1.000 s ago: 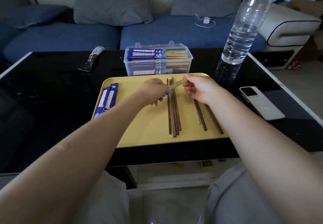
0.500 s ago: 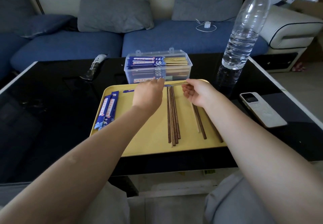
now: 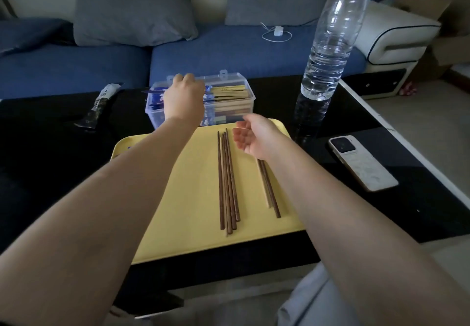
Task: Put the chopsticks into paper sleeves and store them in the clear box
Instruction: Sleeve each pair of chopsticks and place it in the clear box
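Left hand reaching over clear box, fingers curled down over its far side; blue sleeved pair sticking out left from under hand, whether fingers are pinching it cannot tell. Right hand hovering over yellow tray, palm up, fingers relaxed, holding nothing. Bare chopsticks lying bunched mid-tray; two more lying beside right forearm. Box sitting on black table just behind tray, sleeved pairs stacked inside. Water bottle and phone sitting to right.

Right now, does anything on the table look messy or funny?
Mostly tidy. One sleeved pair under the left hand pokes out past the clear box's left edge, not yet lying inside. The loose chopsticks lie neatly on the yellow tray.
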Demonstrator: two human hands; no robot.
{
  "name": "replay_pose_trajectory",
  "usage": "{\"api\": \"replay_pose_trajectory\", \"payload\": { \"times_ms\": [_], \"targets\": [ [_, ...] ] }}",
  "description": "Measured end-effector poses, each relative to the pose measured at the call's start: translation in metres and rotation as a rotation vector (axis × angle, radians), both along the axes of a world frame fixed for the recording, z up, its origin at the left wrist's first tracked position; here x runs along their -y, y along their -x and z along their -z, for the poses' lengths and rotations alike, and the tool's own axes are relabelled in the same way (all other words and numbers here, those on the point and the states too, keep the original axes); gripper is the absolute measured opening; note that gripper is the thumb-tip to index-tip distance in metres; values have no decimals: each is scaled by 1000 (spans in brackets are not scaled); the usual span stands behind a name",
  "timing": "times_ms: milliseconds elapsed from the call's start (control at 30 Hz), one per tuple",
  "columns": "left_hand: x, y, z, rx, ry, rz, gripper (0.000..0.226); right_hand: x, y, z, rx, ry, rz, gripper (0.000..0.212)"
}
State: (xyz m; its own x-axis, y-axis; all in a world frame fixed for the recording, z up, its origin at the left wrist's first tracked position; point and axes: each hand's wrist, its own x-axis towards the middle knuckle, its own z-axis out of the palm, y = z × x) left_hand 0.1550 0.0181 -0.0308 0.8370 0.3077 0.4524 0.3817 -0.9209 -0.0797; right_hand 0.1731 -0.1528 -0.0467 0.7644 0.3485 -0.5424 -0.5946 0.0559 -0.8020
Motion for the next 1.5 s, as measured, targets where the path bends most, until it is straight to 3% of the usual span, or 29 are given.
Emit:
{"api": "replay_pose_trajectory", "payload": {
  "times_ms": [233, 367, 567, 700, 800, 900, 1000, 1067, 1200, 1333, 1500],
  "targets": [
    [5, 1, 11, -120, 99, -100, 23, 2, -2, 10, 29, 38, -16, 20],
    [12, 13, 18, -184, 64, -48, 39, -1, -1, 10, 47, 71, -26, 22],
    [11, 21, 12, -262, 213, 13, 67, -5, 6, 5, 116, 150, -91, 18],
    [18, 54, 18, -156, 175, 19, 52, -8, 15, 3, 190, 207, -129, 20],
    [15, 86, 26, -248, 178, -78, 40, -10, 28, 5, 284, 267, -161, 20],
    [5, 114, 32, -494, 170, -314, 50, -12, 41, 6, 377, 332, -200, 18],
    [-2, 132, 36, -603, 316, -510, 61, -12, 51, 3, 440, 359, -230, 18],
    [-1, 137, 41, -622, 411, -529, 60, -11, 56, 1, 473, 363, -241, 18],
    [5, 137, 47, -629, 415, -429, 59, -8, 58, 1, 523, 400, -261, 17],
    [10, 131, 47, -581, 296, -111, 60, -4, 57, 2, 550, 451, -272, 13],
    [17, 128, 38, -398, 603, 88, 76, 2, 56, 3, 571, 499, -296, 13]
  ]
}}
